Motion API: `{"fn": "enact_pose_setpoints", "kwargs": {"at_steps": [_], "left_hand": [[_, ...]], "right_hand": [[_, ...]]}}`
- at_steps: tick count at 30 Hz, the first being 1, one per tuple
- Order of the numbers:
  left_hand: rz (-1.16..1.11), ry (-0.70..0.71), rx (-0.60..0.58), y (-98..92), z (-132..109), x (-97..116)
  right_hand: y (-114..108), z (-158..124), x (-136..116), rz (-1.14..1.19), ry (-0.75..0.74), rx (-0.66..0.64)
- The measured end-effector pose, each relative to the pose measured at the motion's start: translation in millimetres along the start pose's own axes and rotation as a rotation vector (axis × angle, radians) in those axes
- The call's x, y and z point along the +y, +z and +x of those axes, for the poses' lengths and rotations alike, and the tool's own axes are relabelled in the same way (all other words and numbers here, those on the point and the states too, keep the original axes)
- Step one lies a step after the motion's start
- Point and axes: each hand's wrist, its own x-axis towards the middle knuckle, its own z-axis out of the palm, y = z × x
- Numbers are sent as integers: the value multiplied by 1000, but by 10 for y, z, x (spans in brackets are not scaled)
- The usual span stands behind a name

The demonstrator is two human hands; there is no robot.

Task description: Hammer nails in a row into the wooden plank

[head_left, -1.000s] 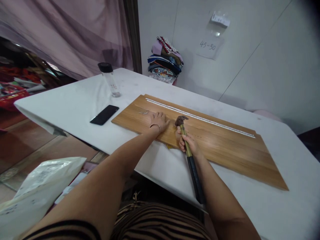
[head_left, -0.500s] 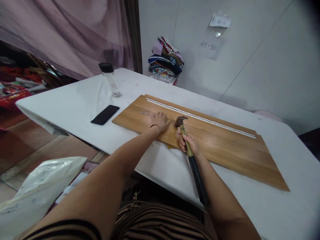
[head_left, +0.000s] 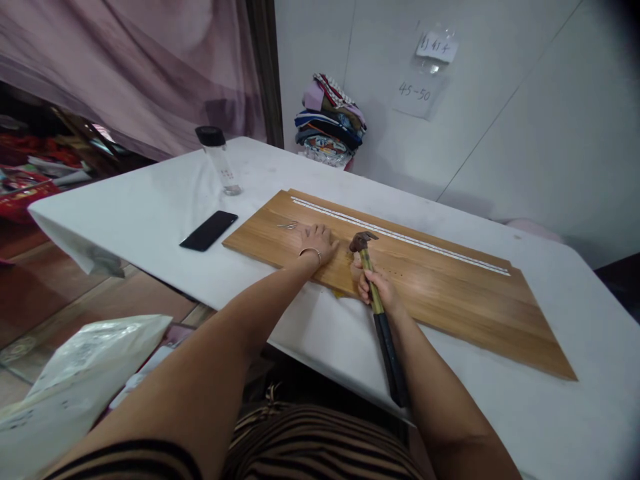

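Observation:
A long wooden board [head_left: 465, 300] lies across the table. My left hand [head_left: 319, 245] rests flat on it with the fingers spread, just right of a few loose nails [head_left: 287, 225]. My right hand [head_left: 377, 288] is wrapped round the yellow shaft of a claw hammer [head_left: 391, 357], whose black grip hangs toward me past the board's near edge. The rusty hammer head is over the board, right of my left hand; whether it touches the wood I cannot tell. Several small dark dots [head_left: 395, 272] sit in a row on the board beyond my right hand.
Two white strips [head_left: 400, 235] run along the board's far side. On the white table [head_left: 150, 193] are a black phone [head_left: 209, 231] and a clear bottle [head_left: 223, 167] with a black lid. Folded clothes [head_left: 330, 120] are stacked by the wall. A plastic bag [head_left: 85, 373] is at lower left.
Both hands and the hammer stay almost in place. The whole view has shifted very slightly.

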Motion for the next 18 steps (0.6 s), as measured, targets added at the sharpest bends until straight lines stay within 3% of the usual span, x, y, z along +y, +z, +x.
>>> {"fn": "enact_pose_setpoints", "kwargs": {"at_steps": [18], "left_hand": [[-12, -3, -2, -28, -8, 15]], "right_hand": [[-8, 2, -5, -8, 21, -28]]}}
